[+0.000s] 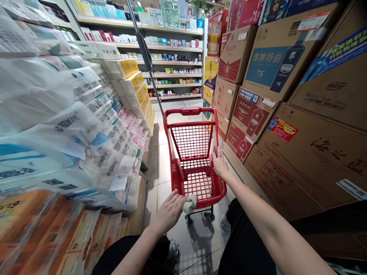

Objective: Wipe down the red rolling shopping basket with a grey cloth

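A red shopping cart with a grid basket stands in front of me on small wheels. My left hand is at the near left corner of its rim, closed with a crumpled pale cloth at the thumb side. The cloth lies against the near edge of the cart. My right hand grips the cart's right side, fingers over the side wall and partly hidden. A tall grey pole with a dark section rises from the cart's far left corner. No goods show in the basket.
Stacked tissue packs line the left, with orange packs low in front. Cardboard liquor cartons are piled high on the right. Shelves of small boxes and bottles close the far end. A narrow tiled floor runs between.
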A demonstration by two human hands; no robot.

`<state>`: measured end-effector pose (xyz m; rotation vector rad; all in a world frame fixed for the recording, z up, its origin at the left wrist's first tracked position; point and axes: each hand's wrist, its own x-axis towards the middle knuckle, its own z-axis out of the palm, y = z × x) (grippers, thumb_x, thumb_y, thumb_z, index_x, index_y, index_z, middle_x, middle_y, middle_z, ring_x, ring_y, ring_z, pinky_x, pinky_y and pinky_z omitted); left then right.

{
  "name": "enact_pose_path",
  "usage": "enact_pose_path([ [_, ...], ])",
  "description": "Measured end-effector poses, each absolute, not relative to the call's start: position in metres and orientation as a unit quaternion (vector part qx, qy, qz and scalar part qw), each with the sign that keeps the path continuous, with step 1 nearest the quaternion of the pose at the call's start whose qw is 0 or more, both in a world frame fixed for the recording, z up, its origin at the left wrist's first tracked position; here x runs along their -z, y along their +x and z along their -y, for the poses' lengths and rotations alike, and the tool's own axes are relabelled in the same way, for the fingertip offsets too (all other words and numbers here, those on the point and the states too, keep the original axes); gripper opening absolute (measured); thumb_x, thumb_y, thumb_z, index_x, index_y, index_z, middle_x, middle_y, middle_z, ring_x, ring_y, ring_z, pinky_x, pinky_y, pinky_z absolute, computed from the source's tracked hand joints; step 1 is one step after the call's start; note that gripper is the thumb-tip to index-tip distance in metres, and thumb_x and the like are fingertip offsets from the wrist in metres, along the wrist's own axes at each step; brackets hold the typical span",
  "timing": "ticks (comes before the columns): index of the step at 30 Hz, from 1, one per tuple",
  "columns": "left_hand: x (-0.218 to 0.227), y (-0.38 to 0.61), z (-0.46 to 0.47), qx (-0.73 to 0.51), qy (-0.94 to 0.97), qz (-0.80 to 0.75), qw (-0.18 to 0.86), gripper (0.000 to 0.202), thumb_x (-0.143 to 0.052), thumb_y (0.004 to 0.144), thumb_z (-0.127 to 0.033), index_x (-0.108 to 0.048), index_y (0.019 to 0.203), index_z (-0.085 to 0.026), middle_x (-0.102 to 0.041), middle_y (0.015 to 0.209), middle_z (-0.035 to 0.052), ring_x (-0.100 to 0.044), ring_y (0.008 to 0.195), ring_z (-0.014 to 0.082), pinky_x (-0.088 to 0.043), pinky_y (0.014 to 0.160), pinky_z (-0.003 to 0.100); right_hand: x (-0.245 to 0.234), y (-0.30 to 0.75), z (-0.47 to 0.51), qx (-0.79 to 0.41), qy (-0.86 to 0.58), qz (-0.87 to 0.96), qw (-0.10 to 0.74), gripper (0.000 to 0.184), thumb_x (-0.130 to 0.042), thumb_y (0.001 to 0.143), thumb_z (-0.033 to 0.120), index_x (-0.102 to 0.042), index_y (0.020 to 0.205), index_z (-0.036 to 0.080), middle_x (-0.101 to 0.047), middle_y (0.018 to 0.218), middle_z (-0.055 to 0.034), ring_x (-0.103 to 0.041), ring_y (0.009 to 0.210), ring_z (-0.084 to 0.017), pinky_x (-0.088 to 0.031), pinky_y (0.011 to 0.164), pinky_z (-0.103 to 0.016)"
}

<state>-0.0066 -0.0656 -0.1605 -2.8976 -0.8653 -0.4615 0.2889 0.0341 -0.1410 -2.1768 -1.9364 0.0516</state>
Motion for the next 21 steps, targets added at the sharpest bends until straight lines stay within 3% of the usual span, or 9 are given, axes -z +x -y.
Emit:
enact_pose_path([
  [3, 0.161, 0.004, 0.073, 0.155, -0.941, 0.297, 0.041, 0.033, -0.034, 0.088, -0.009, -0.052, 0.115, -0.016, -0.061, 0.097, 0.0066, -0.057, 0.093, 0.0171, -0.031, 0.11, 0.046, 0.145, 0.285, -0.016, -0.036, -0.781, 0.61, 0.13, 0.082, -0.045, 0.077, 0.002, -0.007, 0.149, 0.015, -0.007, 0.154, -0.0218, -0.038, 0.132, -0.028, -0.045, 0.092, -0.032],
  [6, 0.159, 0.018, 0.079, 0.155, -0.937, 0.31, 0.05, 0.032, -0.035, 0.089, -0.01, -0.052, 0.115, -0.016, -0.061, 0.096, 0.0064, -0.057, 0.093, 0.0175, -0.033, 0.109, 0.044, 0.15, 0.284, 0.002, -0.064, -0.816, 0.559, 0.132, 0.078, -0.041, 0.08, 0.005, -0.002, 0.148, 0.008, -0.031, 0.144, -0.0267, -0.058, 0.111, -0.025, -0.048, 0.084, -0.03],
  [10, 0.158, 0.032, 0.083, 0.167, -0.934, 0.313, 0.047, 0.032, -0.035, 0.087, -0.009, -0.051, 0.115, -0.015, -0.062, 0.098, 0.0073, -0.057, 0.093, 0.0181, -0.036, 0.106, 0.044, 0.154, 0.29, 0.017, -0.038, -0.812, 0.565, 0.141, 0.069, -0.034, 0.086, 0.008, -0.005, 0.148, 0.009, -0.047, 0.131, -0.0224, -0.062, 0.103, -0.023, -0.049, 0.08, -0.029],
  [16, 0.158, 0.029, 0.074, 0.187, -0.952, 0.241, 0.012, 0.034, -0.036, 0.087, -0.012, -0.049, 0.118, -0.016, -0.064, 0.107, 0.009, -0.059, 0.1, 0.0198, -0.037, 0.107, 0.048, 0.156, 0.306, 0.016, -0.017, -0.783, 0.605, 0.143, 0.069, -0.035, 0.086, 0.008, -0.006, 0.149, 0.013, -0.05, 0.128, -0.0187, -0.061, 0.103, -0.022, -0.047, 0.083, -0.028],
  [21, 0.158, 0.017, 0.055, 0.183, -0.96, 0.212, -0.015, 0.032, -0.038, 0.088, -0.013, -0.05, 0.118, -0.017, -0.064, 0.11, 0.0079, -0.057, 0.111, 0.019, -0.03, 0.114, 0.049, 0.157, 0.312, 0.005, -0.026, -0.766, 0.625, 0.151, 0.074, -0.036, 0.083, 0.004, -0.005, 0.149, 0.013, -0.052, 0.127, -0.0175, -0.06, 0.105, -0.021, -0.046, 0.086, -0.028],
])
